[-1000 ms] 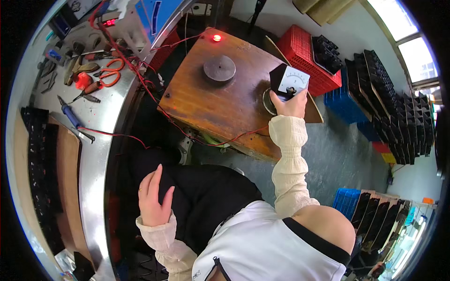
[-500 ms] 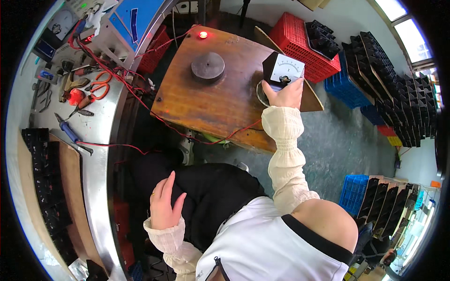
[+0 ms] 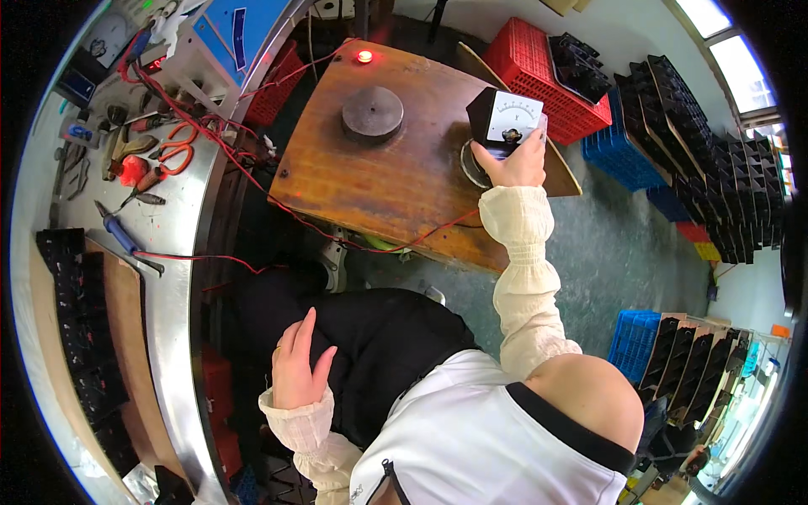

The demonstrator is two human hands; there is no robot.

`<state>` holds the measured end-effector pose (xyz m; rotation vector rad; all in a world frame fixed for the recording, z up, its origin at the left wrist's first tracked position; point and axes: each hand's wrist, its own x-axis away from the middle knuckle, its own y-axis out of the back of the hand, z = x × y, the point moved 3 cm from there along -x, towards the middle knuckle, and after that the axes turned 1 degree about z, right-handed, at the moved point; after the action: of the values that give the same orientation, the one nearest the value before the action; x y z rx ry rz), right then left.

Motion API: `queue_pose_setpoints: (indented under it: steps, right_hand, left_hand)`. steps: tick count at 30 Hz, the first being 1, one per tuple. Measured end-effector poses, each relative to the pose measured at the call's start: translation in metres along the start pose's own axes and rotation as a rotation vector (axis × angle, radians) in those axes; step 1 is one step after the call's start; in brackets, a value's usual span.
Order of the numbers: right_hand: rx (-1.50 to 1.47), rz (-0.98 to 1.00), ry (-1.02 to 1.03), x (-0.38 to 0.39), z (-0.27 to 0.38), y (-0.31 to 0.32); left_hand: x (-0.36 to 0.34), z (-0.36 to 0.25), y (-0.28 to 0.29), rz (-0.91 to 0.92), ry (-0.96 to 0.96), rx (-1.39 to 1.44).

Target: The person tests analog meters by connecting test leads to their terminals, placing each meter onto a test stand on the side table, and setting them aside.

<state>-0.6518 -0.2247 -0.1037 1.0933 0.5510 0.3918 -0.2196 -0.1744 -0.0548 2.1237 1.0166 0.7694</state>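
My right hand (image 3: pixel 519 160) grips an analog panel meter (image 3: pixel 515 111) by its lower part, thumb on one side and fingers on the other. The meter has a white dial face, a black housing and a black knob-like part low on the face. Beneath it a round object (image 3: pixel 473 166) shows only its rim beside my thumb; the rest is hidden. My left hand (image 3: pixel 299 362) rests empty over my black-trousered thigh, fingers stretched and thumb apart. A thick grey metal disc (image 3: pixel 372 114) sits on the wooden table (image 3: pixel 337 172), left of the meter.
A lit red lamp (image 3: pixel 364 56) marks the table's far corner. Red wires (image 3: pixel 278 210) run from the metal bench (image 3: pixel 181 244), which carries pliers (image 3: pixel 177 151) and a blue-handled soldering iron (image 3: pixel 118 230). Red (image 3: pixel 522 59) and blue crates (image 3: pixel 619 147) stand beyond the table.
My right hand and the meter have shifted very slightly, the meter a little up and left in the picture. My left hand stays where it was.
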Motion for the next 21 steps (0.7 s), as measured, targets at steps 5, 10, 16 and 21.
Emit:
queue_pose_setpoints:
  steps: [5,10,16,21]
  right_hand:
    - [-0.015,-0.066,0.070,-0.005,0.001,-0.004]
    - [-0.191,0.008,0.171,-0.013,-0.004,-0.008]
    - [-0.088,-0.388,0.400,0.008,0.002,-0.012]
    - [-1.007,0.256,0.644,0.161,0.164,0.020]
  left_hand:
    - [0.001,0.004,0.001,-0.017,0.040,0.005]
    - [0.013,0.017,-0.004,-0.104,0.028,0.010]
    - [0.035,0.035,0.005,-0.385,0.088,0.069]
    - [0.066,0.030,0.027,-0.924,0.059,0.079]
